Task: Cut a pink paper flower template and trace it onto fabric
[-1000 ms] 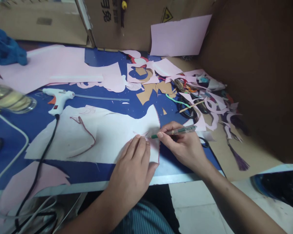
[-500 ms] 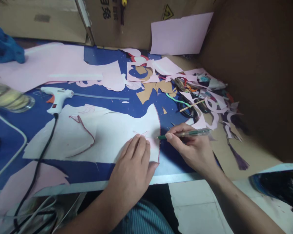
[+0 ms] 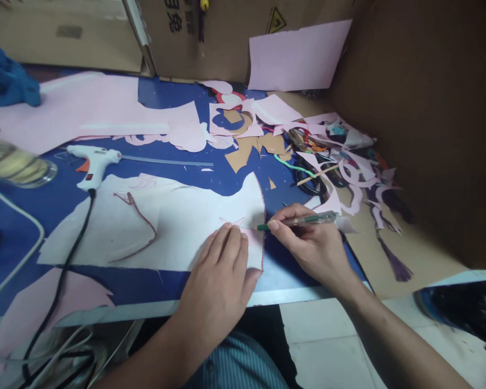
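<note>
A white cut piece (image 3: 186, 216) with dark red stitching along its right edge lies on the blue table. My left hand (image 3: 222, 270) rests flat on its right part, holding nothing, the fingers extended side by side. Pinched in my right hand (image 3: 311, 243) is a green pen (image 3: 303, 220), its tip touching or just over the piece, right of my left fingertips. Thin reddish lines show beside those fingertips. Further left on the piece lies a curved red stitched line (image 3: 143, 216).
A white glue gun (image 3: 97, 162) with a black cord crosses the piece's left side. Pink sheets (image 3: 101, 102) lie behind. Paper scraps, black-handled scissors (image 3: 311, 183) and a purple tassel (image 3: 395, 262) are at the right, beside a cardboard wall (image 3: 421, 135).
My right hand has moved slightly left with the pen, whose tip is now further in from the stitched edge. My left hand has stayed in place on the piece.
</note>
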Demonstrator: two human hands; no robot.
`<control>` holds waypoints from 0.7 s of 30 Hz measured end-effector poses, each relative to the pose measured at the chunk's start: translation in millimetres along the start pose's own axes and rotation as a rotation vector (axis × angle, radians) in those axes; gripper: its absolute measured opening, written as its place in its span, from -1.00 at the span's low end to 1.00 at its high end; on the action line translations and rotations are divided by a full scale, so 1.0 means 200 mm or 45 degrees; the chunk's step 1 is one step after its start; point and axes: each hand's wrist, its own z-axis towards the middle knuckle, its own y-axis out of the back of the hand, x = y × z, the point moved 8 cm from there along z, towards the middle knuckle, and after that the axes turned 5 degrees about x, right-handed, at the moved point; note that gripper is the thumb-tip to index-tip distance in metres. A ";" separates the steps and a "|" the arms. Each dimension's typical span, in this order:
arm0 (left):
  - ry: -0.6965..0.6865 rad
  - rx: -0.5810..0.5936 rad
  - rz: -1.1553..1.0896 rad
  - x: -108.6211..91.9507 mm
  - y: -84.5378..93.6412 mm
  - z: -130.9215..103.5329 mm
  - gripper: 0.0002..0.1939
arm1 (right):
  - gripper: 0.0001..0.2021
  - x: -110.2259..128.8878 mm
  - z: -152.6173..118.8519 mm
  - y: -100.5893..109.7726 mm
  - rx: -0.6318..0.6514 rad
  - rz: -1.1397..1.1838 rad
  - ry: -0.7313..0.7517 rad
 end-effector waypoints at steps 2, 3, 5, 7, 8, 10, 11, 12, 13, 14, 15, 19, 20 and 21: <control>-0.001 0.001 -0.003 0.00 0.00 0.00 -0.47 | -0.84 -0.01 -0.01 0.01 -0.008 -0.004 -0.005; -0.003 0.000 -0.006 0.00 0.00 0.00 -0.47 | -0.84 -0.01 -0.02 0.01 -0.013 -0.009 -0.003; 0.000 0.002 -0.015 0.00 0.00 0.00 -0.47 | -0.84 -0.01 -0.03 0.02 -0.022 -0.019 -0.001; 0.007 0.007 -0.025 0.00 0.00 0.00 -0.47 | -0.84 -0.01 -0.04 0.03 -0.022 -0.016 0.000; 0.011 0.010 -0.027 0.00 0.00 0.00 -0.47 | -0.85 0.00 -0.05 0.03 -0.021 -0.012 -0.003; 0.012 0.014 -0.023 0.00 -0.01 0.00 -0.46 | -0.85 0.00 -0.06 0.04 -0.026 -0.012 -0.008; 0.008 0.013 -0.017 0.00 0.00 0.00 -0.46 | -0.85 0.01 -0.06 0.04 -0.034 -0.018 -0.007; 0.004 0.011 -0.011 0.00 0.00 0.00 -0.46 | -0.86 0.01 -0.07 0.04 -0.038 -0.026 -0.007; 0.001 0.010 -0.006 0.00 0.00 0.00 -0.46 | -0.86 0.01 -0.07 0.04 -0.041 -0.035 -0.003; -0.002 0.007 -0.001 0.00 0.00 0.00 -0.45 | -0.86 0.01 -0.06 0.04 -0.041 -0.042 0.002; -0.004 0.004 0.002 0.00 0.00 0.00 -0.45 | -0.86 0.01 -0.06 0.03 -0.033 -0.047 0.004; -0.005 -0.005 0.003 0.00 0.00 0.00 -0.46 | -0.85 0.02 -0.05 0.01 -0.005 -0.079 0.029; -0.003 -0.005 0.001 0.00 0.00 0.00 -0.46 | -0.86 0.03 -0.05 0.01 0.000 -0.088 0.035; 0.000 -0.004 -0.002 0.00 0.00 0.00 -0.45 | -0.86 0.03 -0.05 0.01 0.001 -0.095 0.041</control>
